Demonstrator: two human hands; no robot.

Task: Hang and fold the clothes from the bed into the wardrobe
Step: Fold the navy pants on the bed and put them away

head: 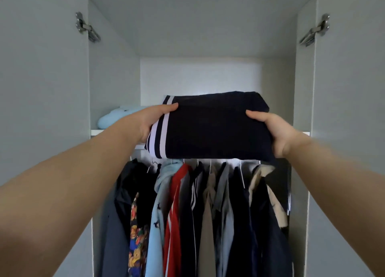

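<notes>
Arms: both stretched forward and up from the lower corners of the frame, elbows nearly straight, reaching toward centre frame.
Left hand (154, 120): clamped on the striped left edge of the bundle, thumb on top, fingers tucked out of sight beneath.
Right hand (275, 135): gripping the right edge the same way, thumb laid flat over the cloth, palm cupping the side.
Folded navy garment (210, 128): centre frame, held level between the two hands, white stripes at its left end; carried from both sides, likely so the folds stay square on the way in.
Hanging clothes (198, 214): lower centre, packed tight on the rail below, red, pale blue, beige and dark pieces touching side by side.
Shelf (96, 132): front lip just behind the bundle; cannot tell whether the garment rests on it yet.
Light blue item (116, 116): already on the shelf at centre left, just beside the left hand.
Wardrobe (208, 26): doors swung wide, upper compartment open behind the bundle, a fair landing spot right of the blue item.
Step, by judgement: sliding the folded piece onto the shelf.
</notes>
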